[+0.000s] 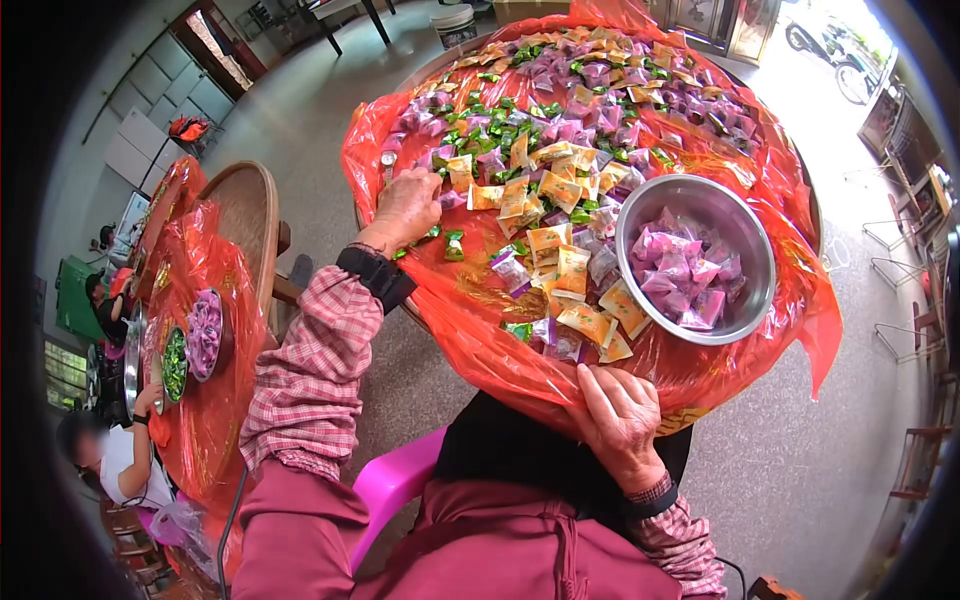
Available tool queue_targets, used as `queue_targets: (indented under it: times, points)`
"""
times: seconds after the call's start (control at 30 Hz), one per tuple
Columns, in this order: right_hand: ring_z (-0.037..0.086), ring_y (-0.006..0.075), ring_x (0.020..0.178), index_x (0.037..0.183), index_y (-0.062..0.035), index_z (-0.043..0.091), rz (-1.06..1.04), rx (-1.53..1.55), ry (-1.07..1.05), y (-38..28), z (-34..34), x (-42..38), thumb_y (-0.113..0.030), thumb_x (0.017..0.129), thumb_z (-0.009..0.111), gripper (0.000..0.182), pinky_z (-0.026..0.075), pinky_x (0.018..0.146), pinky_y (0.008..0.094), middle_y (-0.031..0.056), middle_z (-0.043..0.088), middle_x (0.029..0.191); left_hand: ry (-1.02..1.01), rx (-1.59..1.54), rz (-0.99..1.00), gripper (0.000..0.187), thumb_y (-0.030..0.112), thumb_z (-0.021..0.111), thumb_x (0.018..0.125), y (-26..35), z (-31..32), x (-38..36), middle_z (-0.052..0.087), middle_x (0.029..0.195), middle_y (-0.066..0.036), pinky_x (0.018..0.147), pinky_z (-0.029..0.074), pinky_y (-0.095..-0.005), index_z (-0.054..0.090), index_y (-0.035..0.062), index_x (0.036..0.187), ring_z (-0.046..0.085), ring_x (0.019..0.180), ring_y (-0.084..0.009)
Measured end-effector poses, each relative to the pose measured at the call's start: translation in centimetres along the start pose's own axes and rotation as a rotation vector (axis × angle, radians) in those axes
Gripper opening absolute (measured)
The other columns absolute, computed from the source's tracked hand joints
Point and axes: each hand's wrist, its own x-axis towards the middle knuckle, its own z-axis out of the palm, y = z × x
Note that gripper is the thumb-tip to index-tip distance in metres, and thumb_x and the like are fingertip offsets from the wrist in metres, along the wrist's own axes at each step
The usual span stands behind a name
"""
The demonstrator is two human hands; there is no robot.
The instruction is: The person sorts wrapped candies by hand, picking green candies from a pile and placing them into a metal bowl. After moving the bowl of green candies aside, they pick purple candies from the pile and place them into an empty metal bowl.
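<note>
Small wrapped packets, orange and white (573, 270), green (454, 246) and purple, lie spread over red plastic sheeting (470, 330) on a round table. My left hand (408, 205) is at the left side of the sheet beside the packets, its fingers curled; whatever they hold, if anything, is hidden. At the near edge my right hand (620, 415) grips the red sheet, thumb and fingers pressed around its border. A steel bowl (765, 262) with purple packets (684, 265) sits on the right part of the sheet, above my right hand.
To the left stands another table with red plastic (215, 440), a bowl of purple packets (205, 335) and one of green packets (175, 365). People sit beyond it, one in a white shirt (118, 462). A pink chair (395, 480) is beside my legs; a white bucket (453, 25) stands behind.
</note>
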Motion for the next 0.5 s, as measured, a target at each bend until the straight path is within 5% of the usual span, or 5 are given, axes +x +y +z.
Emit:
queue_targets:
  times: [0.13, 0.33, 0.5]
  points:
    - [0.067, 0.0241, 0.100, 0.123, -0.0028, 0.068, -0.004, 0.002, 0.005, 0.0, 0.1, 0.0, -0.018, 0.075, 0.082, 0.053, 0.050, 0.084, 0.0386, 0.0078, 0.070, 0.110, -0.056, -0.171, -0.083, 0.024, 0.016, 0.068, 0.081, 0.5, -2.2, -0.1, 0.069, 0.102, -0.019, 0.090, 0.052, -0.0486, 0.068, 0.0013, 0.099, 0.065, 0.103, -0.0379]
    - [0.068, 0.0236, 0.099, 0.121, -0.0024, 0.069, -0.013, 0.002, 0.024, 0.1, 0.0, 0.0, -0.018, 0.075, 0.081, 0.051, 0.050, 0.083, 0.0380, 0.0079, 0.070, 0.109, -0.030, 0.015, 0.100, 0.027, 0.015, 0.064, 0.083, 1.7, -0.5, -0.4, 0.069, 0.107, -0.022, 0.089, 0.053, -0.0500, 0.069, 0.0031, 0.107, 0.067, 0.103, -0.0398]
    - [0.069, 0.0267, 0.099, 0.122, -0.0015, 0.069, -0.001, 0.040, 0.018, 0.1, 0.0, 0.0, -0.015, 0.075, 0.081, 0.050, 0.050, 0.083, 0.0398, 0.0096, 0.071, 0.110, -0.060, -0.018, -0.019, 0.026, 0.015, 0.063, 0.086, 1.7, -0.6, 0.6, 0.072, 0.102, -0.020, 0.086, 0.053, -0.0500, 0.069, 0.0041, 0.109, 0.069, 0.100, -0.0396]
